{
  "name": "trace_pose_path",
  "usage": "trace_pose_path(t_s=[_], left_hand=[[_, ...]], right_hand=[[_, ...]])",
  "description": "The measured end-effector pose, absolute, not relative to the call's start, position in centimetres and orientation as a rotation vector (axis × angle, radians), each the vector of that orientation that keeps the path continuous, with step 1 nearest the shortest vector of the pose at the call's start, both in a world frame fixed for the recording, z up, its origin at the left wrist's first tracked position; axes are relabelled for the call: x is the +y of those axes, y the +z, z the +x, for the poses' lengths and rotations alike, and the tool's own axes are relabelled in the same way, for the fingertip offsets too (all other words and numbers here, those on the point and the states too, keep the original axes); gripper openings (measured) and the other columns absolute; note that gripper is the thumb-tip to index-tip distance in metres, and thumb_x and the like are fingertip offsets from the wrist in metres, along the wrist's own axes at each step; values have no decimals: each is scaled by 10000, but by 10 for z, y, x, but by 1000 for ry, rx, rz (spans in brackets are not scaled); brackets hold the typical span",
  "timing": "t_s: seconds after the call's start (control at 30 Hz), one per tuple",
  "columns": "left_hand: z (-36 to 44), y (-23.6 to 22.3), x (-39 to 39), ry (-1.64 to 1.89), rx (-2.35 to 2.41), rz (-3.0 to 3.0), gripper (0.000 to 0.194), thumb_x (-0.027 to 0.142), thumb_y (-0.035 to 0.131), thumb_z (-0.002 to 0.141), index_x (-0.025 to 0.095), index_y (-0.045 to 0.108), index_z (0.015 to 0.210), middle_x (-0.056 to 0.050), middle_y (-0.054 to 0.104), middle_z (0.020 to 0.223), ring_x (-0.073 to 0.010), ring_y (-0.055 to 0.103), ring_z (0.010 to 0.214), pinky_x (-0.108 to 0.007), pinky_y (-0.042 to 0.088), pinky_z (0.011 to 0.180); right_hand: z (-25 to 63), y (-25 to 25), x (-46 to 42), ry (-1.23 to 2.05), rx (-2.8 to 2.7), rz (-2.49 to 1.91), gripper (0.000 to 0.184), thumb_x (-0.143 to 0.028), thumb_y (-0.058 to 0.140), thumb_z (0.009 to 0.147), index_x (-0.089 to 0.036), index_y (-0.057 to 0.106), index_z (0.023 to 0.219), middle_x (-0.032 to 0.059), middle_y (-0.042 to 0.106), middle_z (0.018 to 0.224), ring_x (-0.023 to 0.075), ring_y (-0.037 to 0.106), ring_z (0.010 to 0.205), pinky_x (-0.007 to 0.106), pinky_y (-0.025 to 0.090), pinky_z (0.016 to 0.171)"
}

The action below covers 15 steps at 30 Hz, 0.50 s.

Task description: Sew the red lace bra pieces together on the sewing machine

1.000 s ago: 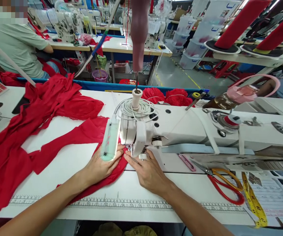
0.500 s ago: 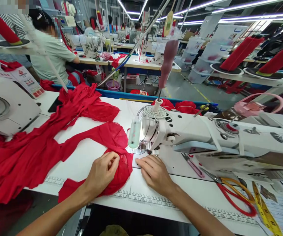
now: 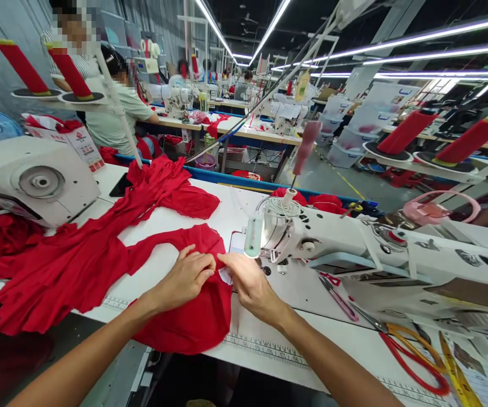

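Note:
A gathered piece of red fabric (image 3: 193, 322) lies at the table's front edge, left of the sewing machine (image 3: 337, 237). My left hand (image 3: 193, 274) is closed on its upper part, fingers pinched together. Close beside it, my right hand (image 3: 252, 282) has its fingertips drawn together at the fabric's right edge. A small white piece (image 3: 225, 276), perhaps a label, shows under those fingertips and seems to be in their grip. Both hands are just left of and in front of the machine's needle area, which the right hand and a clear guard (image 3: 253, 236) partly hide.
A long heap of red fabric (image 3: 95, 243) spreads across the left. Beside the machine bed lie thread snips (image 3: 341, 299), scissors (image 3: 413, 353) and a yellow tape measure (image 3: 458, 373). A second machine head (image 3: 40, 181) stands left. A co-worker (image 3: 119, 107) sits beyond the table.
My right hand has moved left and up from the machine bed to meet my left hand. The fabric's front part now lies spread lower, and a white piece has appeared. The view has shifted.

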State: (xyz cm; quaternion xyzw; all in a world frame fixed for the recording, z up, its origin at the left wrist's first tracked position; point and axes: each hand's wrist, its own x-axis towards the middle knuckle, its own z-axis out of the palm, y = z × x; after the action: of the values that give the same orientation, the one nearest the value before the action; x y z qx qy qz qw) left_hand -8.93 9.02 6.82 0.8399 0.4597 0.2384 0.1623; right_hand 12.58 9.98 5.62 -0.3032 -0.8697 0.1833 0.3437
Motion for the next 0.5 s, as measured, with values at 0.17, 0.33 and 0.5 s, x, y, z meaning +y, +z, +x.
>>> trace_pose_path(t_s=[0.17, 0.33, 0.5], left_hand=[[-121, 95, 73, 648, 1207, 2014, 148, 254, 468, 951, 213, 591, 880, 23, 643, 853, -146, 561, 785, -281, 456, 810], [-148, 85, 53, 602, 1221, 1724, 230, 391, 571, 902, 193, 632, 802, 16, 608, 777, -146, 523, 730, -241, 410, 665], [-211, 107, 81, 525, 1262, 1818, 357, 525, 529, 904, 196, 647, 832, 0, 636, 814, -178, 567, 795, -244, 444, 705]], right_hand=[[104, 83, 103, 1026, -2297, -805, 96, -248, 593, 948, -218, 684, 940, 6, 685, 870, 152, 596, 798, 305, 472, 772], [79, 92, 90, 1157, -2242, -886, 95, -170, 601, 863, -201, 658, 793, -10, 659, 781, 130, 584, 721, 259, 442, 683], [14, 97, 86, 1242, -1982, -895, 98, -151, 600, 787, -208, 610, 708, -43, 612, 714, 111, 538, 682, 241, 418, 670]])
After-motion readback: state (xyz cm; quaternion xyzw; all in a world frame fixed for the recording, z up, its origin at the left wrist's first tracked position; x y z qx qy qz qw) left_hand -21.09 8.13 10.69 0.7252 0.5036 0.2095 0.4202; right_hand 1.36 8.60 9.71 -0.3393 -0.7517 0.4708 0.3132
